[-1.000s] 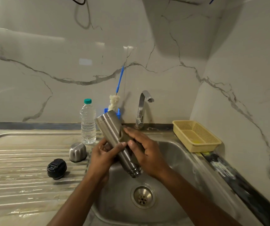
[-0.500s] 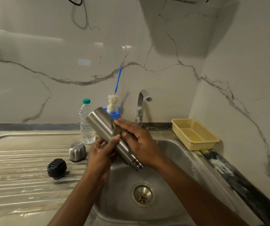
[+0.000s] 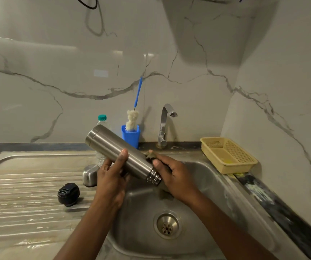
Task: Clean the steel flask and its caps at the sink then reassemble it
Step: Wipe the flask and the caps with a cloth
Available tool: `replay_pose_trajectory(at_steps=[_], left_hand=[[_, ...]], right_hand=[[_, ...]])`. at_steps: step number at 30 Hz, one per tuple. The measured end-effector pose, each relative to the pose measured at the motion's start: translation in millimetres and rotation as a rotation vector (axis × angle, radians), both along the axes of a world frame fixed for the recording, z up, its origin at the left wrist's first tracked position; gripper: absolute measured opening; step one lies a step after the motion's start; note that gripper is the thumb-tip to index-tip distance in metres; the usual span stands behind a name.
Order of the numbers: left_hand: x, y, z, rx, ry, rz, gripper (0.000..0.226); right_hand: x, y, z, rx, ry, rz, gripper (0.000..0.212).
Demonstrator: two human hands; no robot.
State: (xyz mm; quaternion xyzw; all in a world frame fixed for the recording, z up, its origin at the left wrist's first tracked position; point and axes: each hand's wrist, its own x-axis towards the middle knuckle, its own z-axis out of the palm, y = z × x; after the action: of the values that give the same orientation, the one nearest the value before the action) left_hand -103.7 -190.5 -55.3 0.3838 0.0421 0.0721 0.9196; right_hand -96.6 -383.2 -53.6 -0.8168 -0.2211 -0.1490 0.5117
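Note:
I hold the steel flask (image 3: 119, 151) tilted above the sink (image 3: 203, 186), base up to the left and threaded mouth down to the right. My left hand (image 3: 113, 177) grips its middle from below, thumb across the body. My right hand (image 3: 171, 173) holds a dark scrub pad (image 3: 150, 155) against the flask near its neck. The steel outer cap (image 3: 90, 175) and the black inner cap (image 3: 68, 194) sit on the ribbed drainboard to the left.
A tap (image 3: 165, 124) rises behind the basin, with no water running. A blue cup (image 3: 130, 136) holds a bottle brush (image 3: 132, 120). A plastic water bottle (image 3: 102, 119) stands behind the flask. A yellow basket (image 3: 227, 154) sits at the right rim. The drain (image 3: 167, 225) lies below.
The flask has tilted flatter and lifted slightly. My right hand has slid the pad down from the flask's middle to its neck.

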Motion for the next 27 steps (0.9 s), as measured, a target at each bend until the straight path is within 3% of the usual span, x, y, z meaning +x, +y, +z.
replay_pose_trajectory(at_steps=[4, 10, 18, 21, 25, 27], left_hand=[[-1, 0, 1, 0.003, -0.007, 0.056, 0.057], [3, 3, -3, -0.107, 0.049, 0.078, 0.045], [-2, -10, -2, -0.052, 0.022, 0.011, 0.039], [-2, -9, 0, -0.043, 0.014, 0.033, 0.04], [-1, -4, -3, -0.076, 0.037, 0.048, 0.044], [0, -4, -4, -0.075, 0.031, 0.029, 0.042]], right_hand=[[1, 10, 1, -0.01, -0.148, -0.006, 0.033], [2, 6, -22, -0.11, -0.353, 0.092, 0.039], [4, 3, -19, 0.266, 0.114, -0.039, 0.025], [0, 4, -20, 0.287, 0.057, 0.01, 0.026], [-7, 2, -18, 0.078, -0.128, 0.092, 0.041], [-8, 2, -16, 0.077, -0.143, 0.112, 0.043]])
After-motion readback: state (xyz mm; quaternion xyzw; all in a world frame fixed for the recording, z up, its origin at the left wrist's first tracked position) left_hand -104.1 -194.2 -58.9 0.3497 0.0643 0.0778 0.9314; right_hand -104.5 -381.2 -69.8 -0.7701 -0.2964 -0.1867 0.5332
